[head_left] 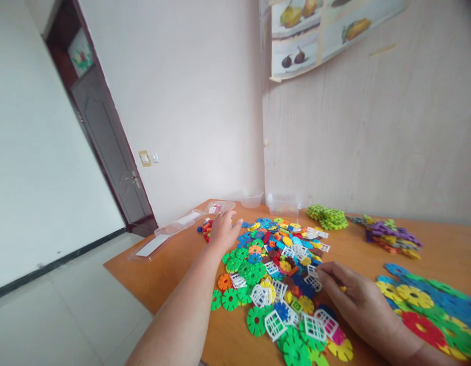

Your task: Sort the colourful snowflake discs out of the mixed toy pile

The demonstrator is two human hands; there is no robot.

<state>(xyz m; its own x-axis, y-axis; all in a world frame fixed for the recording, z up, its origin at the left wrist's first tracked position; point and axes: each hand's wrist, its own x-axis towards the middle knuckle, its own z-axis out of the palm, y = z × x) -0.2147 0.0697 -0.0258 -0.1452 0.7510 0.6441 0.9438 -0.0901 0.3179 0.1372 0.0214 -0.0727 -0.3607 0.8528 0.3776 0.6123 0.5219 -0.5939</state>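
A mixed heap of plastic building pieces lies in the middle of the table. It holds green flower-shaped discs (254, 272), white window-frame pieces (315, 326), an orange disc (225, 281) and small bricks. My left hand (222, 231) is stretched over the far left, fingers and thumb apart, beside a small group of red and blue bricks (205, 229). At the heap's right edge my right hand (353, 297) is bent, its thumb and fingertips drawn together next to a white window piece (313, 282). Whatever its fingers hold is hidden.
Big flower discs (414, 296) are piled at right. Behind them are purple and yellow interlocking pieces (395, 236) and a lime-green stack (327, 217). Clear plastic boxes (284, 203) stand by the wall; clear lids (153, 246) lie along the left edge.
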